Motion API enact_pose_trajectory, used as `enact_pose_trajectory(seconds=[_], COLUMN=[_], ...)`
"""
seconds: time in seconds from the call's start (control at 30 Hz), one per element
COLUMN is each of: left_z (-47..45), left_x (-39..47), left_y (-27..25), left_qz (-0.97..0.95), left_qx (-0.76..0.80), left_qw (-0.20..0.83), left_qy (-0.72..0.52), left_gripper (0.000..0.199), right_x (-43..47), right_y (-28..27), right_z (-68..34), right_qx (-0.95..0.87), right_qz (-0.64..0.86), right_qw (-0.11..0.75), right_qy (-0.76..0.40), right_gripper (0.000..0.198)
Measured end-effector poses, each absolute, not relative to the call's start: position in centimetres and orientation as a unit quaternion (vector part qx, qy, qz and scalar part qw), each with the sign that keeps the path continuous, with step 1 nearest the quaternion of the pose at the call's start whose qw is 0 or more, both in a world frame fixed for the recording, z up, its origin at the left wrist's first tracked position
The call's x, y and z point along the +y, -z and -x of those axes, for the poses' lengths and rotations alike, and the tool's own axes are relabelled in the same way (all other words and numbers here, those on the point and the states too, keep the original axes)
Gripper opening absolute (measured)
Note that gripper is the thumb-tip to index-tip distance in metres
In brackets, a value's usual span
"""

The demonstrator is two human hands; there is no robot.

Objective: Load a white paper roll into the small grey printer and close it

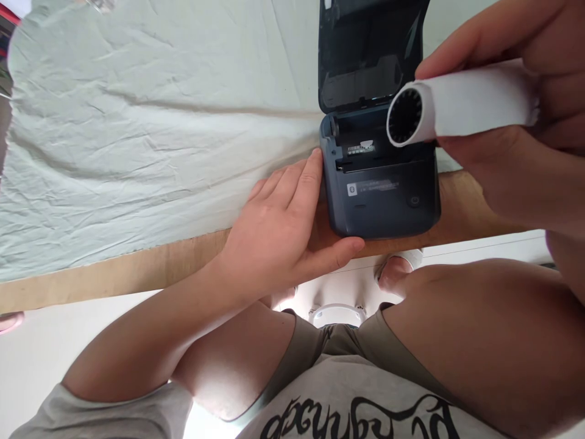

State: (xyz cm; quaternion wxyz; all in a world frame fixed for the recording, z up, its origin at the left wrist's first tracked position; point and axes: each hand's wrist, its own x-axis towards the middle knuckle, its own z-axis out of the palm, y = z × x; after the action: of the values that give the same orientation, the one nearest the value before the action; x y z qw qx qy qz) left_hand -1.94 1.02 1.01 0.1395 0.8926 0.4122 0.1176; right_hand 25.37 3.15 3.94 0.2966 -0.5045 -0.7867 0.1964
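A small dark-blue label printer (384, 207) stands at the table's front edge with its black lid (365, 55) raised. Its roll bay lies exposed, and a Bluetooth mark and a power button show on the front part. My left hand (278, 225) lies with fingers stretched along the printer's left side, its thumb by the front corner. Between the fingers and thumb of my right hand (516, 152) is a white paper roll (475, 100) with a black core, held above the right part of the bay. The roll's far end is partly hidden by the fingers.
A wrinkled pale-green cloth (159, 134) covers the table, whose bare wooden edge (114, 274) runs along the front. A bit of clear plastic (101, 5) lies at the top left. My legs are below the edge.
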Motion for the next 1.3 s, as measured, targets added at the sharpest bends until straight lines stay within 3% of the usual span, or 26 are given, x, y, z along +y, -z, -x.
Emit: enact_pose_trajectory(seconds=[0.43, 0.63, 0.97, 1.17, 1.3], left_z=[1.9, 2.0, 2.0, 1.9, 1.9], left_x=[1.0, 1.0, 1.0, 1.1, 1.1], left_y=[-1.0, -0.9, -1.0, -1.1, -1.1], left_qz=[-0.896, -0.895, -0.893, -0.889, -0.892], left_qx=[0.411, 0.412, 0.413, 0.418, 0.415], left_qw=[0.12, 0.125, 0.138, 0.149, 0.14], left_qy=[-0.117, -0.112, -0.114, -0.115, -0.111], left_gripper=[0.103, 0.104, 0.102, 0.102, 0.103], right_x=[4.3, 4.7, 4.8, 4.1, 4.4], right_y=[-3.6, -3.3, -3.4, -3.4, -3.5], right_z=[-23.8, -24.1, -23.7, -23.6, -23.4], right_qx=[-0.834, -0.812, -0.816, -0.828, -0.83], right_qz=[0.46, 0.508, 0.481, 0.479, 0.466], right_qw=[0.253, 0.24, 0.273, 0.269, 0.267], right_qy=[-0.172, -0.161, -0.166, -0.109, -0.148], right_gripper=[0.035, 0.045, 0.034, 0.027, 0.028])
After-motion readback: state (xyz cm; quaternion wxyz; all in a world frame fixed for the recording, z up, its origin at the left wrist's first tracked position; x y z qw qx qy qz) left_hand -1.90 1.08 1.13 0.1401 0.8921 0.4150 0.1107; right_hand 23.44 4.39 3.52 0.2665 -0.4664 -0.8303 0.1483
